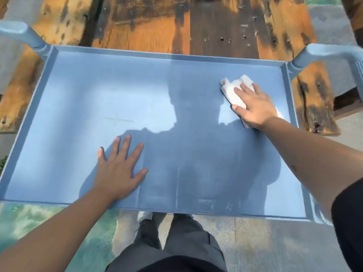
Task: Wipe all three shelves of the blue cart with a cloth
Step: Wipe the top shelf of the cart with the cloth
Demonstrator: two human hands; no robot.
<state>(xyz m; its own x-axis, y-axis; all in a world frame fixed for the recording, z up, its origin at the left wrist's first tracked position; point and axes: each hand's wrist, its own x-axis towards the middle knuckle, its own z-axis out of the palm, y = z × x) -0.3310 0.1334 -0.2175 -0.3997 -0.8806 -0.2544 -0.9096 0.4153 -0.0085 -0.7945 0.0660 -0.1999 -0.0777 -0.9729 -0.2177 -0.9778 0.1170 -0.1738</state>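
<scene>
The blue cart's top shelf (64,99) fills the middle of the head view, a flat tray with a low raised rim. My right hand (253,107) presses flat on a crumpled white cloth (231,89) at the shelf's far right, near the back corner. My left hand (119,169) lies flat on the bare shelf at the near left of centre, fingers spread, holding nothing. The lower shelves are hidden under the top one.
Two blue handle posts rise at the back corners, the left post (25,36) and the right post (322,55). Weathered wooden planks (153,26) lie beyond the cart. My legs and shoes (176,238) stand on a concrete floor at the near edge.
</scene>
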